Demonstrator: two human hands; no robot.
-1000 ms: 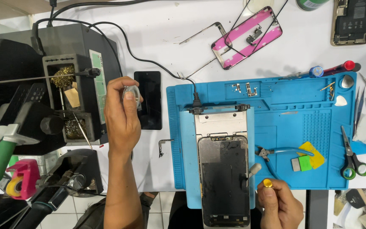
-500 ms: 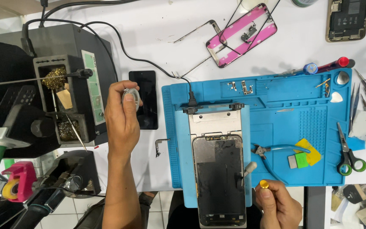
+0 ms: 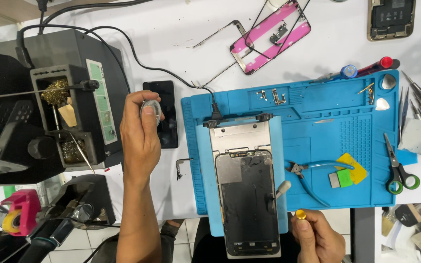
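Two bare hands work over a white counter (image 3: 171, 195). The left hand (image 3: 140, 131) holds a small round silver tin (image 3: 151, 108) pinched in its fingers, raised beside a black slab phone (image 3: 164, 114) lying left of the blue silicone work mat (image 3: 337, 122). The right hand (image 3: 317, 238), at the mat's near edge, has its fingers closed on a yellow-capped tool (image 3: 300, 214) whose grey tip (image 3: 282, 187) rests against the cracked dark phone screen (image 3: 247, 204) clamped on a metal heating plate (image 3: 239, 136).
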